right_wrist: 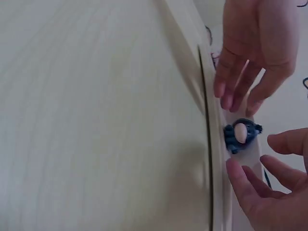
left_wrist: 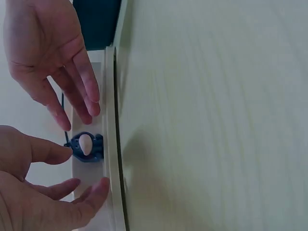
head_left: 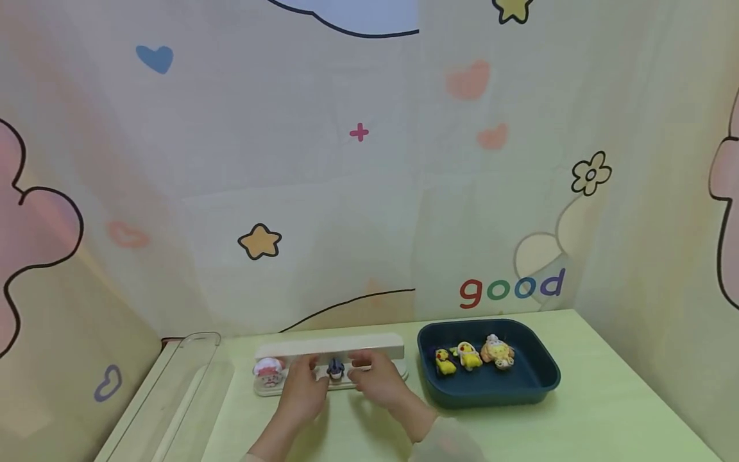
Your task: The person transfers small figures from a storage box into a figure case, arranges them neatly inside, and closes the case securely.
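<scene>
A small dark blue figurine with a pale muzzle point(head_left: 335, 368) stands on a long white base point(head_left: 375, 372) with a raised back ledge. My left hand point(head_left: 303, 388) is just left of it, fingers apart and slightly bent, holding nothing. From the other side my right hand point(head_left: 381, 380) faces it, also with loose fingers. In the left wrist view, the left thumb comes very near the blue figurine point(left_wrist: 85, 146); whether it touches I cannot tell. The right wrist view shows a gap between the right fingertips and the figurine point(right_wrist: 242, 133). A pink-and-white figurine point(head_left: 269, 372) sits at the base's left end.
On the right stands a dark blue tray point(head_left: 528, 369) holding two yellow figurines point(head_left: 469, 356) and a fluffy cream-and-orange one point(head_left: 498, 352). A long transparent cover point(head_left: 173, 391) lies at the table's left side. A patterned cloth backdrop point(head_left: 369, 192) rises behind the table.
</scene>
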Motion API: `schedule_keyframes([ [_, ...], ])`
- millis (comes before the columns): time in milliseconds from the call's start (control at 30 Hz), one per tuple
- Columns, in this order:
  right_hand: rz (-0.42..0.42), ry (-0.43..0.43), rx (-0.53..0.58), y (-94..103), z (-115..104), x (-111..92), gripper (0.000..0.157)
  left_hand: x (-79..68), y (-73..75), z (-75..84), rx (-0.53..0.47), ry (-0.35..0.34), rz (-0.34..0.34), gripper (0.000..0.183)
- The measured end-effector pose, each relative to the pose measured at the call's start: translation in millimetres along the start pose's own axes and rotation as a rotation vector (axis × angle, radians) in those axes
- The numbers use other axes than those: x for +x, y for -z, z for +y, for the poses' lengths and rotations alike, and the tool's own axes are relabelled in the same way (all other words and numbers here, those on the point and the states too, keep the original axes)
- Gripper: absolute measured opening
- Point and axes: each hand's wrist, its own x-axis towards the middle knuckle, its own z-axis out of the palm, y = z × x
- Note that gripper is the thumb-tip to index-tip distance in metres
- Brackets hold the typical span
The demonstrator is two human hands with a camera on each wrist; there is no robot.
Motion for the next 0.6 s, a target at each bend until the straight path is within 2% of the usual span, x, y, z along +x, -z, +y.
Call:
schedule_keyframes([
  [133,0.043,0.035,-0.039,-8.6,4.6,5.0,0.038,7.8,-2.0,-4.5,0.016,-0.009,-0.017,0.049],
  [233,0.035,0.065,-0.038,-15.3,4.0,8.0,0.033,10.9,-1.1,-4.9,0.021,-0.031,-0.021,0.043],
  [433,0.05,0.049,-0.061,-22.5,5.9,8.9,0.023,11.0,-4.7,-4.6,0.047,-0.046,-0.003,0.032],
  [600,0.086,0.043,-0.074,-18.2,6.9,8.1,0.021,11.7,-10.1,1.1,0.058,-0.047,0.025,0.028],
])
